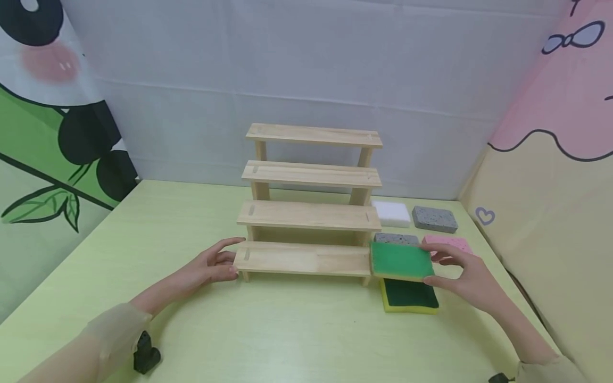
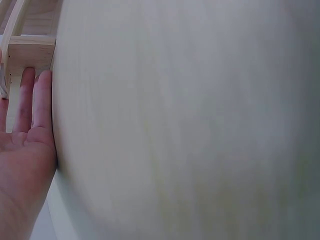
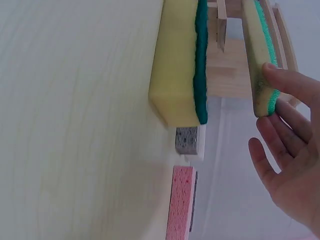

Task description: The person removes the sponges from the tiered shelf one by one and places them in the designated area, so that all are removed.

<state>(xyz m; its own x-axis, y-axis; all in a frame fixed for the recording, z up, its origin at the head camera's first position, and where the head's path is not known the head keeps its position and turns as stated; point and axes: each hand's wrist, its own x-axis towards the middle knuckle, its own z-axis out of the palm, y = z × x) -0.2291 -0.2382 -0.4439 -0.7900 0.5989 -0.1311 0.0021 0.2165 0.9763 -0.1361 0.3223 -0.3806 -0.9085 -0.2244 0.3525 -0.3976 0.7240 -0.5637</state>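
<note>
A stepped wooden shelf rack (image 1: 306, 215) stands on the table, rising in several tiers. At the left end of its lowest board my left hand (image 1: 217, 263) touches the wood, fingers extended; in the left wrist view the fingers (image 2: 25, 102) reach under the board to the leg (image 2: 31, 52). My right hand (image 1: 457, 271) pinches a thin sponge (image 1: 401, 260) by its right edge, thumb in front. Its bright green side faces up, its yellow side down. The sponge is held raised beside the right end of the lowest board, above a thicker dark green and yellow sponge (image 1: 411, 295).
Behind the held sponge lie a grey block (image 1: 396, 239), a white block (image 1: 391, 213), another grey block (image 1: 435, 219) and a pink sponge (image 1: 447, 242). White cloth (image 1: 306, 58) hangs at the back, with printed cloth walls on both sides.
</note>
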